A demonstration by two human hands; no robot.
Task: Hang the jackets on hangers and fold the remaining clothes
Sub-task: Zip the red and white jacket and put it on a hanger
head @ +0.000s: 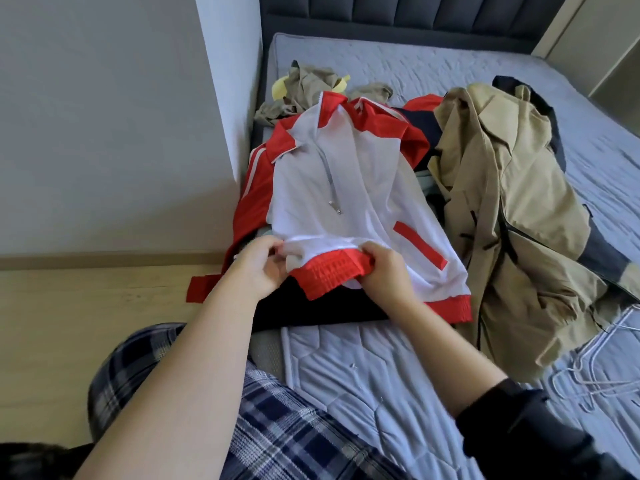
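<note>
Head view: left hand (258, 268) and right hand (381, 268) both pinch the hem of the red-and-white zip jacket (346, 174), which lies on the mattress (381, 375) beside a khaki coat (512, 202) and wire hangers (595, 375).

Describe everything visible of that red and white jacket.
The red and white jacket lies front up on other clothes on the bed, collar away from the person. Its body looks like thin white fabric; sleeves are red with white stripes, the ribbed hem and pocket trim red. A grey zip runs down the chest. The left hand and right hand pinch the hem.
</note>
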